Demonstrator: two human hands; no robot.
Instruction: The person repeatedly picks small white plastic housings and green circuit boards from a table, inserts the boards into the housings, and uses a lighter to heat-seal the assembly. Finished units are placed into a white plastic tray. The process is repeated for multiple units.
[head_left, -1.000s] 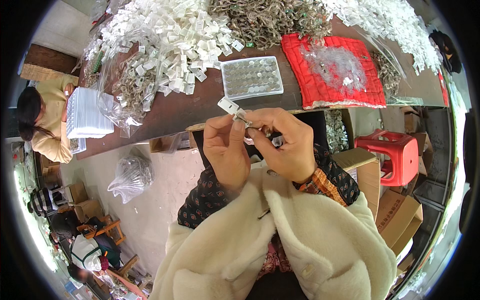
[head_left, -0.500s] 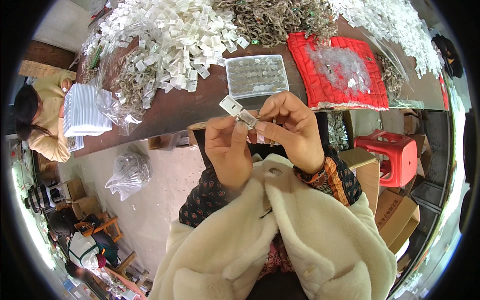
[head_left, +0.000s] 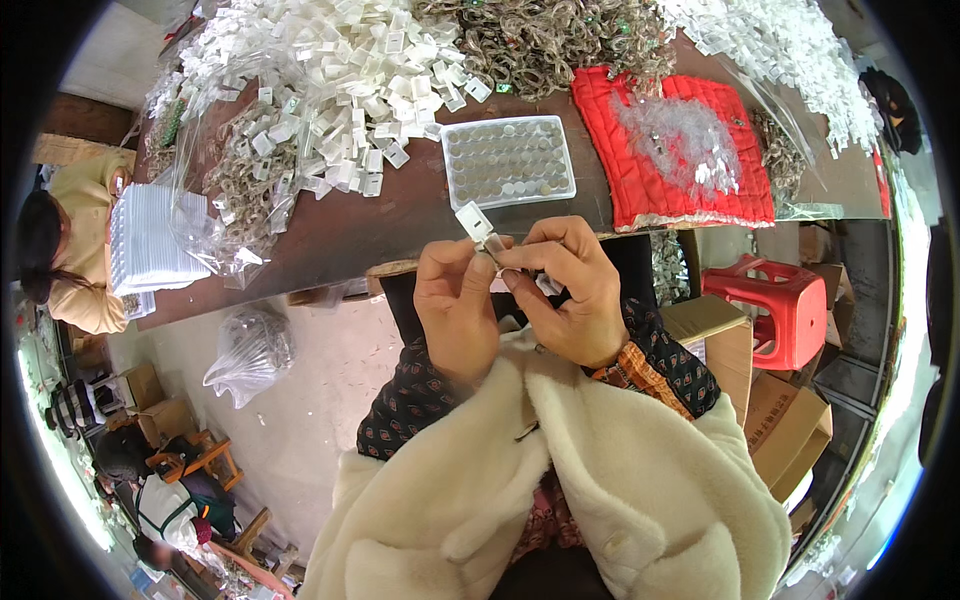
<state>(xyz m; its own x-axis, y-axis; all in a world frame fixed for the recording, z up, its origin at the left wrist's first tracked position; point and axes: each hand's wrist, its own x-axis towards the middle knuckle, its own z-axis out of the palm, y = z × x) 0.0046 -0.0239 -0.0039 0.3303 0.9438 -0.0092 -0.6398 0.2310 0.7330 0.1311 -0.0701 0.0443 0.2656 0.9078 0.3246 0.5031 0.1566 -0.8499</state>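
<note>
In front of my chest, near the table's edge, my left hand point(head_left: 457, 300) pinches a small white plastic casing point(head_left: 474, 222) between thumb and fingers. The casing points up and away from me, with a small dark slot in its face. My right hand point(head_left: 567, 290) is closed against its lower end, thumb and index finger together. A small piece between the right fingertips is mostly hidden, so I cannot make out its kind. Just beyond my hands lies a clear plastic tray point(head_left: 508, 160) with rows of round, coin-like silvery discs.
A heap of white casings point(head_left: 340, 90) covers the table's far left, with tangled brown-grey cables point(head_left: 560, 45) behind the tray. A red quilted cloth point(head_left: 640, 190) bears clear plastic bits. A red stool point(head_left: 765, 310) and cardboard boxes point(head_left: 785, 430) stand at right. A person point(head_left: 85, 250) sits at left.
The casing has turned more upright and both hands have come slightly lower. My right fingers have drawn in closer, curling round the casing's lower end. The view has shifted slightly.
</note>
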